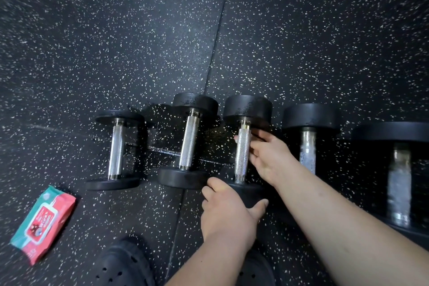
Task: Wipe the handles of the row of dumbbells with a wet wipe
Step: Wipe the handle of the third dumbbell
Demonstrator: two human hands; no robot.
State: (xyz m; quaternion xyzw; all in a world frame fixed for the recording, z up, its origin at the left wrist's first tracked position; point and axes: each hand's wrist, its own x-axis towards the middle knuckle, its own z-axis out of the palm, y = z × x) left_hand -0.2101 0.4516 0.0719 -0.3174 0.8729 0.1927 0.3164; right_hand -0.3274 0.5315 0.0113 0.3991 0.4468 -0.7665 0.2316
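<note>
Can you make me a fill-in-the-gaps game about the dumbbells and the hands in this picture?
1. The row of dumbbells on the floor has ___ in it.
2. The right hand grips the handle of the ___ dumbbell from the left.
3. The left hand holds the near end of the ___ dumbbell as the right hand.
4. The pack of wipes lies to the ___ of the row.
Missing words: five; third; same; left.

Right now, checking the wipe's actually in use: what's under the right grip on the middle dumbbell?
The right grip wraps the silver knurled steel handle; no wipe shows, though the palm could hide one.
</note>
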